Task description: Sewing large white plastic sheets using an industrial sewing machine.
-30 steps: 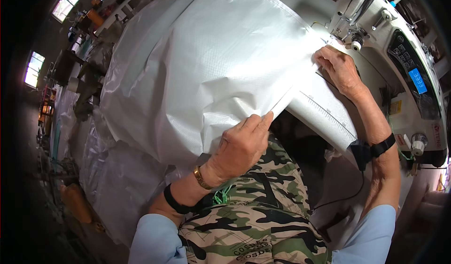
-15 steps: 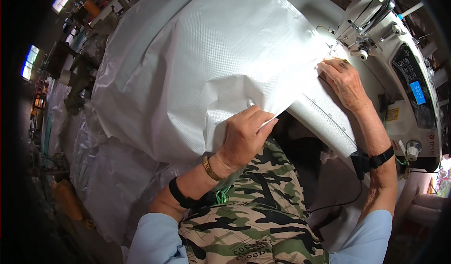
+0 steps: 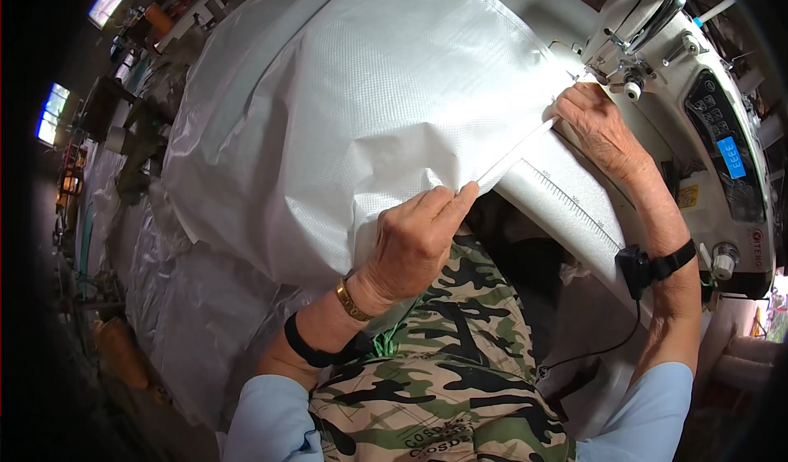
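A large sheet of white woven plastic fabric spreads over the table and drapes down on the left. My left hand pinches its near edge in front of my lap. Further along the same edge, my right hand grips the folded hem close to the needle area of a sewing machine. Between the two hands the edge runs taut and slanting, folded into a narrow strip. The right fingertips are partly hidden by the back of the hand.
A printed ruler scale runs along the pale table edge below my right hand. The machine's control panel with a lit blue display stands at the right. A black cable hangs from my right wrist strap. Crumpled clear plastic lies at the left.
My right hand has moved slightly up toward the needle area. My left hand has shifted a little left and down, and the edge between them is now stretched straight.
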Tool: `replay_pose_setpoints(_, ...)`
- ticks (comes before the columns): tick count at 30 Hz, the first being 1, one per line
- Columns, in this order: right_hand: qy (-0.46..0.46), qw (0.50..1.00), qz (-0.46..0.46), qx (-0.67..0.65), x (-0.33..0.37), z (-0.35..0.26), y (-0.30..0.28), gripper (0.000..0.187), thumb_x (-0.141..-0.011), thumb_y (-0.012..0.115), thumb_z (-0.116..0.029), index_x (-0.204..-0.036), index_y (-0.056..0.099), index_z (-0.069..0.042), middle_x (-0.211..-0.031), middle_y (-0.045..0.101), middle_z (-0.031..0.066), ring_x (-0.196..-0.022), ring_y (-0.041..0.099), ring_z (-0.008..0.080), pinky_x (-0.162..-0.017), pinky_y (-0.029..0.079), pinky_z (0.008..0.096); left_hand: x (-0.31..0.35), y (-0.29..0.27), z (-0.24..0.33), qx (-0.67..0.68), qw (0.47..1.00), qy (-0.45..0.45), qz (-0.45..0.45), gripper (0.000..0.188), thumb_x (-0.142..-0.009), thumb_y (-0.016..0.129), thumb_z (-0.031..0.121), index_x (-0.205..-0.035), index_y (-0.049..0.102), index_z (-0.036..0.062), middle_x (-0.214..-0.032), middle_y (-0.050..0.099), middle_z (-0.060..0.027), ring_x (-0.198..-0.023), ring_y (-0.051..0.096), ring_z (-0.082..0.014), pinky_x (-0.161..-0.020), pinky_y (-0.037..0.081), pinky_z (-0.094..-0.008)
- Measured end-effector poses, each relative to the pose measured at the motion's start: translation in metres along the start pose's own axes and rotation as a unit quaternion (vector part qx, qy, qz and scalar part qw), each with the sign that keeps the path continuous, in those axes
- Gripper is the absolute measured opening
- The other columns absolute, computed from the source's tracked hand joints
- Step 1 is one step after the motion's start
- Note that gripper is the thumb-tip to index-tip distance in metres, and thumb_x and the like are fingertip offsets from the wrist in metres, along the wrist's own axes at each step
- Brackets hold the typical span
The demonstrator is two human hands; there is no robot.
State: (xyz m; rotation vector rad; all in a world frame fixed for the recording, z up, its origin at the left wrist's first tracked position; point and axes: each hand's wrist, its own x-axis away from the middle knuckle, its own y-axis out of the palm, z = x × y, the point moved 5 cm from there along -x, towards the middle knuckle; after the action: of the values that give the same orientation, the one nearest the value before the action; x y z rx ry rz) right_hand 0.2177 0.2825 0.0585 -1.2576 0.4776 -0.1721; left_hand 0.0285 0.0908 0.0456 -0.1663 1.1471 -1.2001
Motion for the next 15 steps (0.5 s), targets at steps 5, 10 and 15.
replay_pose_setpoints(5,0.000,1.000,-0.017,0.013,-0.003,-0.003,0.002,0.011,-0.085,0.063,-0.009,-0.096,0.061,-0.007,-0.089,0.059,0.0050,-0.093,0.059,0.0203,-0.096,0.050,0.0345,-0.003,0.004,-0.006,-0.010,0.995,-0.028,-0.091,0.035,-0.083,0.057,-0.010,-0.116,0.066,-0.0038,-0.074,0.054,-0.0127,-0.060,0.058,-0.0275,-0.057,0.047,-0.0377)
replay_pose_setpoints(10,0.013,1.000,-0.013,-0.011,-0.007,-0.003,0.005,0.009,-0.084,0.065,-0.009,-0.093,0.062,-0.007,-0.087,0.062,0.0053,-0.091,0.060,0.0203,-0.091,0.052,0.0356,-0.008,0.010,-0.016,0.051,0.987,-0.044,-0.147,0.030,-0.085,0.061,-0.005,-0.114,0.065,-0.0031,-0.079,0.060,-0.0156,-0.067,0.062,-0.0303,-0.060,0.049,-0.0376)
replay_pose_setpoints(15,0.020,0.998,-0.052,0.026,-0.014,-0.005,0.002,0.007,-0.083,0.066,-0.009,-0.089,0.062,-0.008,-0.087,0.062,0.0051,-0.091,0.060,0.0206,-0.088,0.051,0.0359,-0.011,0.014,-0.015,0.103,0.971,-0.037,-0.212,0.028,-0.086,0.064,0.003,-0.114,0.066,-0.0028,-0.088,0.068,-0.0191,-0.074,0.066,-0.0336,-0.067,0.053,-0.0389)
